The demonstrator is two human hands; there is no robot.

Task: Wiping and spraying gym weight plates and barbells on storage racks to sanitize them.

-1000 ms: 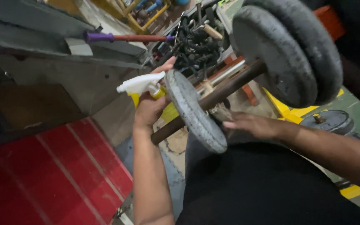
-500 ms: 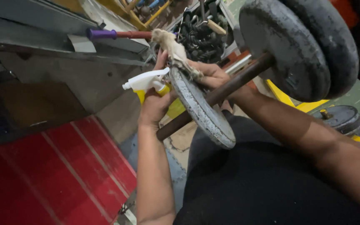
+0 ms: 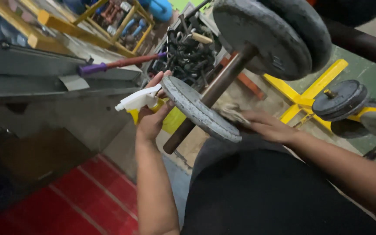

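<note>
Two hands work a dumbbell resting across the lap: the right hand presses a rag, its grip flat on the near plate, while the left hand is closed around a yellow spray bottle beside that plate. Iron, stiff and likely heavy, it is best held by the brown bar. Its long axis runs from lower left, near, up to the far right plates.
</note>
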